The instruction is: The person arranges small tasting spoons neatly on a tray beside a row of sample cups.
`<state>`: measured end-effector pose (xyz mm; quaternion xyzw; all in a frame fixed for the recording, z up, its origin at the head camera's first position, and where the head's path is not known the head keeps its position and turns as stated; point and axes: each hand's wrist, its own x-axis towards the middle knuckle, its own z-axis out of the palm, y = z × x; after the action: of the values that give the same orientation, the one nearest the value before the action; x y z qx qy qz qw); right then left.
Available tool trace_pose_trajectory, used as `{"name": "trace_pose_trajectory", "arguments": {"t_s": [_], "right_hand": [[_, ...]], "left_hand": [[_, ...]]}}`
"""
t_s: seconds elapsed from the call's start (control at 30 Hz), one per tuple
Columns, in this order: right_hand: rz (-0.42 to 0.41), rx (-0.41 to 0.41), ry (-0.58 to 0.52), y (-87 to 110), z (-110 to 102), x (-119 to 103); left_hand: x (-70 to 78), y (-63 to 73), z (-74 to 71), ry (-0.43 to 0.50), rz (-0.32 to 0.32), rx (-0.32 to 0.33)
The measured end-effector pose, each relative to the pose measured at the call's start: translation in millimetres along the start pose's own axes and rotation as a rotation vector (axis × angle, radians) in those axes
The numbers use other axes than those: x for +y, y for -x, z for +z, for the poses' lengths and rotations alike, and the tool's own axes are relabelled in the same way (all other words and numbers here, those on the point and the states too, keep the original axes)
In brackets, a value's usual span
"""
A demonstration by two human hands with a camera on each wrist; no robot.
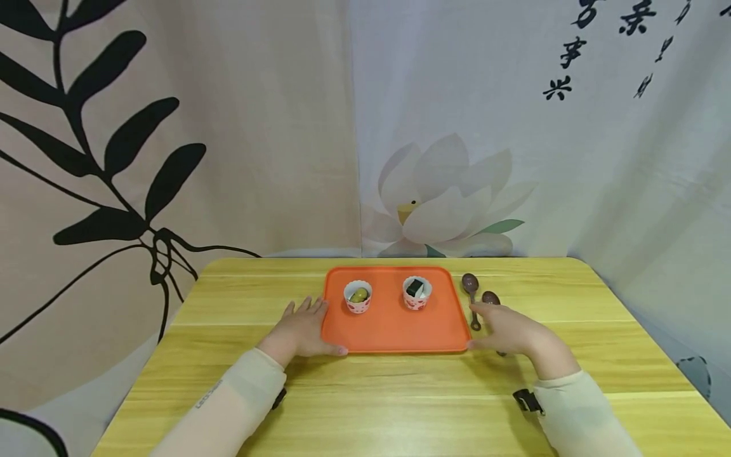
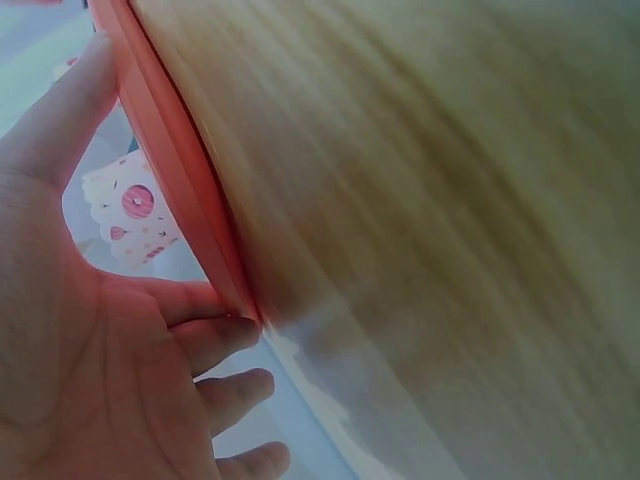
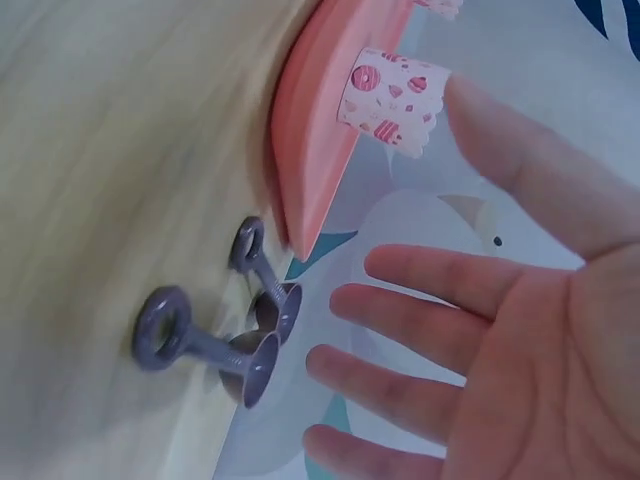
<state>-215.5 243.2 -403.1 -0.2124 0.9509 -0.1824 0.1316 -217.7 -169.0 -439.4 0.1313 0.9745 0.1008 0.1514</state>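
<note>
Orange tray (image 1: 396,331) lay right of the spread left hand (image 1: 304,330), which touched it, and left of the spread right hand (image 1: 508,329), positioning apparently being under way and the next move seeming to require steady two-sided contact.

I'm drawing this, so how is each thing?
Tray: flat on the table
Left cup: upright, something greenish inside
Right cup: upright, something black-and-white inside
Left spoon: lying on the table
Right spoon: lying, partly hidden
Left hand: touching the tray
Right hand: fingers spread, holding nothing
</note>
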Motion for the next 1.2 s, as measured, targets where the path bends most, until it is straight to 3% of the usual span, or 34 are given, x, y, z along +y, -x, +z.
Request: {"name": "trace_pose_trajectory", "arguments": {"t_s": [0.27, 0.6, 0.87, 1.2], "right_hand": [[0.008, 0.029, -0.022, 4.4, -0.9, 8.8], [0.017, 0.140, -0.033, 6.5, 2.1, 20.3], [0.062, 0.254, -0.124, 7.0, 7.4, 29.4], [0.106, 0.302, -0.159, 8.6, 8.9, 39.7]], "left_hand": [[-1.5, -1.0, 2.2, 0.001, 0.000, -0.002], [-1.8, 1.3, 0.0, -0.006, -0.007, -0.001], [-1.0, 3.3, 0.3, 0.012, 0.000, 0.002], [2.2, 4.1, -1.2, 0.018, -0.003, 0.003]]}}
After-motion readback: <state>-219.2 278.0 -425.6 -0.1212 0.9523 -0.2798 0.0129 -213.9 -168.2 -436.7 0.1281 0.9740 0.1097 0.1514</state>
